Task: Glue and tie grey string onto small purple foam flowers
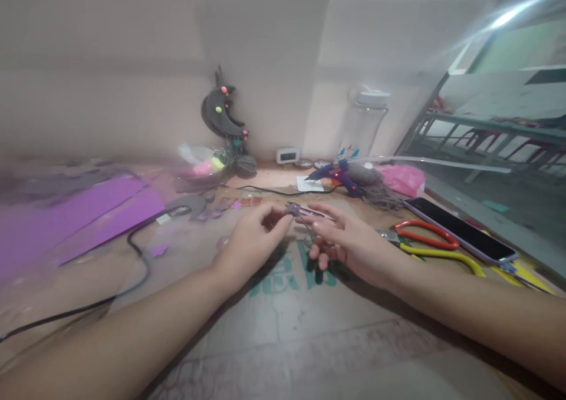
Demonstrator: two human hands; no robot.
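Between the thumb and fingertips of my left hand (pixel 256 232) is a small purple flower piece (pixel 292 210). My right hand (pixel 347 235) is closed around a thin metal tool with dark handles (pixel 318 272). The tool's slender tips reach to the flower piece. Fingers hide much of it, so I cannot tell whether it is scissors or pliers. Both hands are close together above the brown table covering. Left of them lie a loose purple flower (pixel 159 250), another purple flower (pixel 236 204) and a grey cut-out piece (pixel 190 204).
Purple sheets (pixel 110 217) and a black cable (pixel 144 264) lie at left. Behind stand a grey crescent ornament (pixel 216 111), a small clock (pixel 287 155) and a clear bottle (pixel 365 123). A glue gun (pixel 342 177), grey yarn (pixel 371 182), red-and-yellow-handled pliers (pixel 427 235) and a phone (pixel 460 229) are at right.
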